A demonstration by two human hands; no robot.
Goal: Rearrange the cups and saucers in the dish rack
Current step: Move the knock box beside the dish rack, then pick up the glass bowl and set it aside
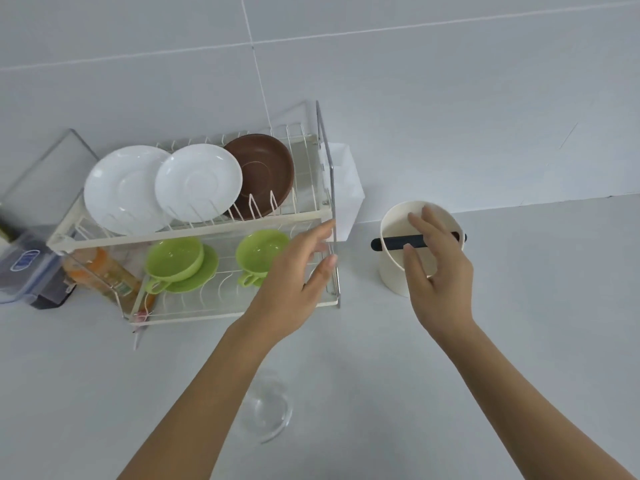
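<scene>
A glass bowl point(265, 415) waits near the dish rack point(194, 230). Both hands, left hand point(294, 271) and right hand point(434, 268), reach out open, holding nothing, probably ready to grab a green cup point(258, 254).

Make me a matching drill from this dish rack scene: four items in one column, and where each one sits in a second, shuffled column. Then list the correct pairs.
Items
1. brown saucer
2. green cup on its green saucer
3. cream container with a dark bar across its rim
4. clear glass bowl

Places
A. on the counter right of the dish rack, under the right hand
B. upright in the rack's upper tier
C. on the counter near the left forearm
D. left part of the rack's lower tier

Pairs: 1-B, 2-D, 3-A, 4-C
</scene>
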